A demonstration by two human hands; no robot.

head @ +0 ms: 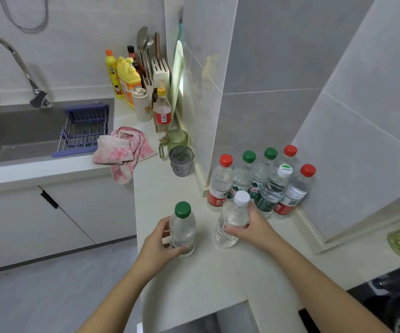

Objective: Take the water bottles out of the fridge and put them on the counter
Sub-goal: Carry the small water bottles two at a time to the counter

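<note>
At lower centre, the left hand [156, 239] wraps a clear plastic green-capped water bottle [182, 230], and the right hand [251, 227] clasps a tilted white-capped bottle [232, 219], both down at the pale counter [194, 284]. They look full, thin-walled and probably slick, so a gentle mid-body grip suits them.

On table [160, 188] front, left bottle [182, 230] beside right bottle [230, 224], bottle cluster [261, 183] behind right, cups [181, 161] behind, sink [13, 131] far left

Single head cam, wide-angle, fwd & down at counter [194, 272], close range.
</note>
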